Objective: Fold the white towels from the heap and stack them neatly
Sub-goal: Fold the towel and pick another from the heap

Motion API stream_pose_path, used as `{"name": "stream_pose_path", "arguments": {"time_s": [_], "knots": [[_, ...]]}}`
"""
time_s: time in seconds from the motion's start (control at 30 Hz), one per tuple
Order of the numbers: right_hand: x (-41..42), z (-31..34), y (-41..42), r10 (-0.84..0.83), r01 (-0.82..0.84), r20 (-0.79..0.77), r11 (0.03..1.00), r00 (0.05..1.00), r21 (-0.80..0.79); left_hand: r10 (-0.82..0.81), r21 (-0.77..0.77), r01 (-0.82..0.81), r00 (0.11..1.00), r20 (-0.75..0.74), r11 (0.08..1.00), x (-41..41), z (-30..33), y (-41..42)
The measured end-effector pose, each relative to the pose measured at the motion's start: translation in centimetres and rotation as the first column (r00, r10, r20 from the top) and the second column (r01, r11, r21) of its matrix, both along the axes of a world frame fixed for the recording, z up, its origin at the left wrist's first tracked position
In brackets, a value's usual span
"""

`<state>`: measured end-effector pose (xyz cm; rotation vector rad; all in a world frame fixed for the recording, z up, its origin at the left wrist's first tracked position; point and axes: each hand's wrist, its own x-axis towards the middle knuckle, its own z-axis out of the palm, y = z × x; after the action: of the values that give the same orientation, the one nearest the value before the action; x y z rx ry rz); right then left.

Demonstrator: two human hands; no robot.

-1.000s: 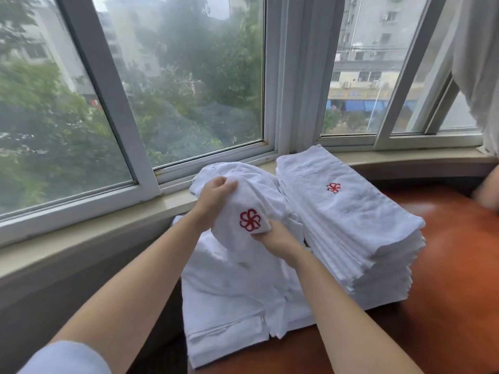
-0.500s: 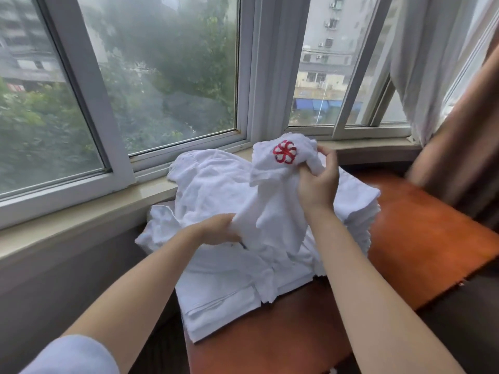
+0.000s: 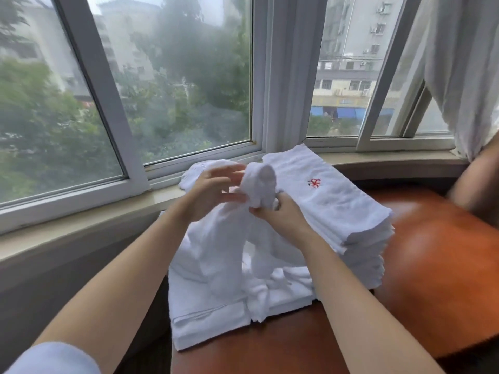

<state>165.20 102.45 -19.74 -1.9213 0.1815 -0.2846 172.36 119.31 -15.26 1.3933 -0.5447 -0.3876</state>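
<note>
White terry heap of loose towels (image 3: 216,306) lies nearest us on the red-brown polished tabletop (image 3: 432,265), several apparently left to fold. Above it our right hand (image 3: 280,217) pinches one bunched white towel (image 3: 259,184); our left hand (image 3: 213,193) has fingers spread, touching it. Beyond, a tall stack of folded white towels (image 3: 337,206): much done. Behind: window sill (image 3: 81,220), curtain (image 3: 464,76).
</note>
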Motion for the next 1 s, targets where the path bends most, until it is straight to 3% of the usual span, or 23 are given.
{"name": "stream_pose_path", "arguments": {"time_s": [0.07,0.1,0.17,0.2,0.27,0.33,0.43,0.57,0.77,1.0], "knots": [[-0.1,-0.4,-1.2,0.063,-0.063,-0.037,0.998,0.997,0.012,0.172,0.218,-0.208,0.970,0.172,0.954,-0.6,-2.1,0.4],[-0.3,-0.5,-1.7,0.102,-0.100,-0.050,0.994,0.993,0.048,0.200,0.404,-0.295,0.945,0.260,0.866,-0.9,-3.4,0.6],[-0.2,-0.3,-2.7,0.164,-0.155,-0.061,0.979,0.985,0.135,0.133,0.724,-0.257,0.965,0.225,0.641,-2.1,-5.5,0.6],[-0.1,0.0,-3.2,0.189,-0.176,-0.064,0.970,0.980,0.167,0.130,0.774,-0.198,0.980,0.150,0.602,-2.5,-6.1,0.5],[0.5,0.7,-4.0,0.235,-0.216,-0.058,0.949,0.970,0.231,0.239,0.687,-0.225,0.968,0.077,0.691,-3.6,-6.0,-0.2],[1.0,1.4,-4.7,0.262,-0.229,-0.063,0.919,0.963,0.320,0.383,0.510,-0.375,0.919,0.095,0.774,-4.2,-4.9,-1.2],[1.2,3.1,-5.5,0.282,-0.229,-0.058,0.867,0.958,0.443,0.568,0.288,-0.578,0.814,0.127,0.764,-4.9,-1.9,-3.2],[0.8,5.9,-8.0,0.224,-0.197,0.031,0.771,0.974,0.605,0.549,0.033,-0.553,0.832,0.084,0.833,-3.7,1.9,-6.1],[-0.5,8.7,-14.0,0.018,-0.079,0.101,0.758,0.995,0.647,0.571,-0.061,-0.568,0.814,0.101,0.821,-2.7,4.8,-14.2],[-3.2,9.0,-24.1,0.007,-0.129,0.167,0.666,0.986,0.735,0.575,-0.162,-0.553,0.766,0.287,0.817,-5.7,8.0,-26.5]]}}
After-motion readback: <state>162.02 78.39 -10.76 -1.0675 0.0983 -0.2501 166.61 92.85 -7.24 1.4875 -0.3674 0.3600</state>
